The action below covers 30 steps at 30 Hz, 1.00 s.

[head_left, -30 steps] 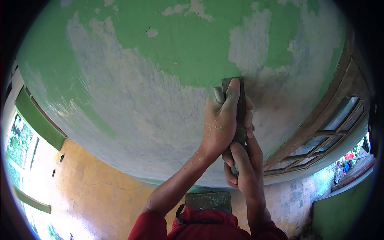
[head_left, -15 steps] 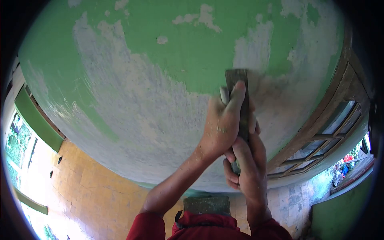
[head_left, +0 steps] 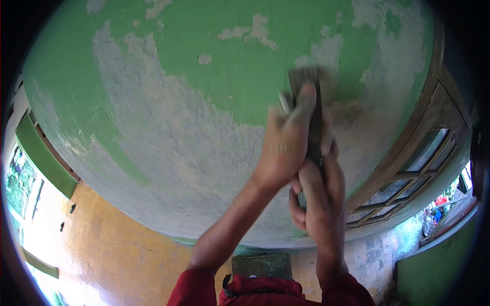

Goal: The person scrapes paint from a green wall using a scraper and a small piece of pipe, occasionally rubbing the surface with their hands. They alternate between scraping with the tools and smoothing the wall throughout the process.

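Observation:
A flat metal scraper point(head_left: 305, 81) is pressed against a green painted wall point(head_left: 240, 71) where much of the paint is gone and grey plaster point(head_left: 168, 137) shows. My left hand point(head_left: 286, 143) is wrapped around the blade's upper part, forefinger stretched along it. My right hand point(head_left: 316, 199) grips the scraper's handle just below. Both hands are blurred by motion. The blade's tip sits at the edge of a green patch.
A wooden window frame point(head_left: 408, 153) with glass panes runs along the right side. Yellowish floor tiles point(head_left: 112, 239) lie below. A bright opening point(head_left: 20, 183) is at the left. A dusty flat object point(head_left: 261, 265) sits above my red sleeves point(head_left: 194, 290).
Both hands have pushed the scraper upward along the wall, from the grey plaster into the edge of the green paint.

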Available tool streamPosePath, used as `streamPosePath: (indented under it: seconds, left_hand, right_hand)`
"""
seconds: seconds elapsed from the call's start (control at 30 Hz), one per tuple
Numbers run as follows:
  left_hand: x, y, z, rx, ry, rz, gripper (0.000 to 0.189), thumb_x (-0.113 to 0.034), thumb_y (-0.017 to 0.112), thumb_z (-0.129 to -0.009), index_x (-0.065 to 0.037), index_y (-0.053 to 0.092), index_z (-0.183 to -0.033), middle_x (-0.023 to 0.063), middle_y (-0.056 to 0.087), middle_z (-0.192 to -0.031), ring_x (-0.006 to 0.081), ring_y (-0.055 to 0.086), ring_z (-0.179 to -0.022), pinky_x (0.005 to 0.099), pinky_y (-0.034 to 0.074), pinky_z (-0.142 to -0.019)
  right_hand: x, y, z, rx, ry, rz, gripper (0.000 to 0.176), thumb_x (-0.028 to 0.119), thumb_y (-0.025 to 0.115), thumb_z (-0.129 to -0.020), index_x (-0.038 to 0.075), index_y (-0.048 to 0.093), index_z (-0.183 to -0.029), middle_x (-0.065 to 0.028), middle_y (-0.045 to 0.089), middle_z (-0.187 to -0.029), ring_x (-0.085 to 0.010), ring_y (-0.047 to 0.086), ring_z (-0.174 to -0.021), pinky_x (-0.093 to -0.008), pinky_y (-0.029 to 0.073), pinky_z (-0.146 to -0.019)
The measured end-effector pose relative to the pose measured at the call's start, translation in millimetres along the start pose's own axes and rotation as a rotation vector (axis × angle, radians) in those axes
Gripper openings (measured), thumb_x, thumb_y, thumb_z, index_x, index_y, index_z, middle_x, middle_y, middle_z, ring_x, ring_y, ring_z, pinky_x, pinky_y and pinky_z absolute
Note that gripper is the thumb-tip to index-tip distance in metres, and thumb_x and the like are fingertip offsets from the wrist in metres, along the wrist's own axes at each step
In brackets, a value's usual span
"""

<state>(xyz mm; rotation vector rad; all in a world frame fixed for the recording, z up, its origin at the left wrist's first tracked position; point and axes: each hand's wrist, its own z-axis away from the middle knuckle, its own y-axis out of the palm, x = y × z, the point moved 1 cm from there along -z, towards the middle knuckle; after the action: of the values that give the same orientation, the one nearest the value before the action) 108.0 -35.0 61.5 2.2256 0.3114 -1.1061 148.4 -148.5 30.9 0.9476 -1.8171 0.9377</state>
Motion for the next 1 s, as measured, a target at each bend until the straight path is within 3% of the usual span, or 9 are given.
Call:
streamPosePath:
  seconds: [0.07, 0.17, 0.3, 0.33, 0.43, 0.67, 0.77, 0.83, 1.0]
  left_hand:
    - [26, -7, 16, -0.019, -0.014, 0.029, 0.031, -0.033, 0.047, -0.107, -0.006, 0.053, -0.091, 0.0054, 0.055, -0.067, 0.0160, 0.054, -0.048, 0.0360, 0.053, -0.051]
    - [13, 3, 10, -0.105, -0.051, 0.070, 0.037, -0.035, 0.044, -0.108, -0.007, 0.053, -0.084, 0.0048, 0.052, -0.059, 0.0163, 0.055, -0.048, 0.0357, 0.053, -0.051]
    - [-7, 8, 4, -0.011, 0.006, -0.065, 0.038, -0.034, 0.046, -0.107, -0.006, 0.053, -0.083, 0.0058, 0.051, -0.061, 0.0170, 0.057, -0.050, 0.0353, 0.053, -0.049]
    - [8, 5, 13, -0.048, -0.008, 0.005, 0.042, -0.034, 0.043, -0.107, -0.004, 0.054, -0.081, 0.0056, 0.052, -0.058, 0.0171, 0.057, -0.049, 0.0341, 0.051, -0.048]
    - [23, -4, 14, -0.064, -0.057, 0.075, 0.046, -0.034, 0.041, -0.108, -0.002, 0.054, -0.078, 0.0055, 0.052, -0.055, 0.0170, 0.057, -0.047, 0.0334, 0.050, -0.048]
    - [23, -1, 14, -0.053, -0.059, 0.023, 0.042, -0.038, 0.045, -0.107, -0.005, 0.052, -0.082, 0.0048, 0.050, -0.059, 0.0173, 0.055, -0.048, 0.0351, 0.053, -0.049]
    - [20, 0, 9, -0.061, -0.047, 0.024, 0.043, -0.039, 0.046, -0.107, -0.005, 0.052, -0.083, 0.0046, 0.049, -0.059, 0.0174, 0.055, -0.048, 0.0350, 0.053, -0.050]
    - [18, 1, 10, -0.056, -0.052, 0.009, 0.043, -0.039, 0.046, -0.107, -0.004, 0.052, -0.083, 0.0046, 0.050, -0.060, 0.0173, 0.055, -0.048, 0.0350, 0.053, -0.050]
    - [22, -2, 14, -0.078, -0.082, 0.003, 0.044, -0.041, 0.047, -0.106, -0.004, 0.053, -0.083, 0.0051, 0.049, -0.056, 0.0183, 0.057, -0.048, 0.0346, 0.053, -0.052]
  right_hand:
    - [-22, 11, 13, -0.127, 0.084, -0.330, 0.030, -0.001, 0.056, -0.088, -0.003, 0.053, -0.118, -0.0137, 0.047, -0.101, -0.0179, 0.053, -0.074, -0.0308, 0.045, -0.054]
    - [-20, 8, 11, -0.206, 0.174, -0.442, 0.030, -0.007, 0.060, -0.083, -0.006, 0.055, -0.112, -0.0175, 0.046, -0.100, -0.0248, 0.055, -0.076, -0.0356, 0.047, -0.058]
    - [-3, 2, 0, -0.067, -0.055, 0.188, 0.027, 0.002, 0.051, -0.093, -0.007, 0.049, -0.118, -0.0142, 0.049, -0.093, -0.0153, 0.053, -0.073, -0.0339, 0.045, -0.056]
    - [-15, 8, 9, -0.127, 0.068, -0.097, 0.026, -0.004, 0.055, -0.088, -0.006, 0.051, -0.114, -0.0163, 0.049, -0.094, -0.0208, 0.054, -0.073, -0.0359, 0.046, -0.057]
    - [-20, 9, 13, -0.188, 0.293, -0.503, 0.031, -0.017, 0.062, -0.075, -0.006, 0.056, -0.103, -0.0210, 0.048, -0.103, -0.0306, 0.055, -0.077, -0.0382, 0.047, -0.058]
    - [-23, 4, 12, -0.096, 0.020, 0.031, 0.021, -0.009, 0.060, -0.083, -0.005, 0.054, -0.102, -0.0148, 0.049, -0.100, -0.0205, 0.053, -0.075, -0.0314, 0.043, -0.053]
    - [-10, 7, 11, -0.195, 0.145, -0.376, 0.013, 0.001, 0.053, -0.093, -0.002, 0.052, -0.105, -0.0082, 0.050, -0.089, -0.0119, 0.049, -0.065, -0.0275, 0.039, -0.046]
    - [-1, 5, 7, -0.116, 0.151, -0.404, 0.015, 0.009, 0.046, -0.098, -0.001, 0.050, -0.108, -0.0023, 0.049, -0.080, -0.0057, 0.043, -0.055, -0.0236, 0.034, -0.040]
    - [-9, 11, 8, -0.141, 0.091, -0.410, 0.020, 0.013, 0.046, -0.098, 0.002, 0.049, -0.114, -0.0013, 0.047, -0.073, -0.0048, 0.037, -0.044, -0.0227, 0.028, -0.034]
